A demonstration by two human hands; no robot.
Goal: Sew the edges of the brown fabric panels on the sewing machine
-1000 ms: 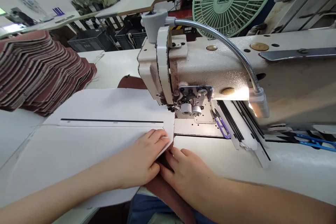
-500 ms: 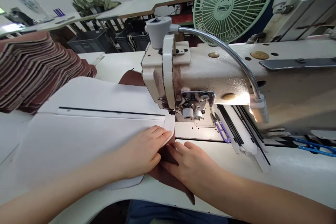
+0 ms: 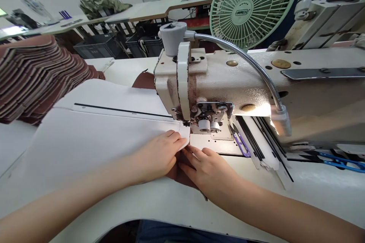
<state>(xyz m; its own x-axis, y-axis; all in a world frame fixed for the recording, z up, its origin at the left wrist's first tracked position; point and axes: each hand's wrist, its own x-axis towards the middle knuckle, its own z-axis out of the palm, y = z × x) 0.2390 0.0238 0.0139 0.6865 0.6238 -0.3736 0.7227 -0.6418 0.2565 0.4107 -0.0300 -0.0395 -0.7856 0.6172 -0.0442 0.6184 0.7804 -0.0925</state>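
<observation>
A long, pale cream sewing table (image 3: 313,193) fills the view in a bright workshop, with more pale worktables (image 3: 148,7) and dark crates (image 3: 99,43) behind. A large cream industrial sewing machine (image 3: 256,83) stands across the right half of the table, its needle head at the centre, blocking all room to the right and behind. A big flat white plastic template (image 3: 85,136) with a long dark slot lies left of the needle, covering most of the near table; its right corner sits just under the needle head. A tall stack of reddish-brown cut fabric pieces (image 3: 40,76) rises at the far left edge, well apart from the hands. A pale green round fan (image 3: 251,3) stands behind the machine, and a silver gooseneck lamp (image 3: 251,64) curves over the machine arm. A reddish-brown fabric piece (image 3: 178,172) shows beneath the template's corner and past the near table edge. The left hand (image 3: 158,155) lies flat, fingers together, pressing the template corner. The right hand (image 3: 207,171) lies flat, fingers spread, on the fabric just beside it. Small purple thread snips (image 3: 242,143) rest on the machine bed, right of the needle.
</observation>
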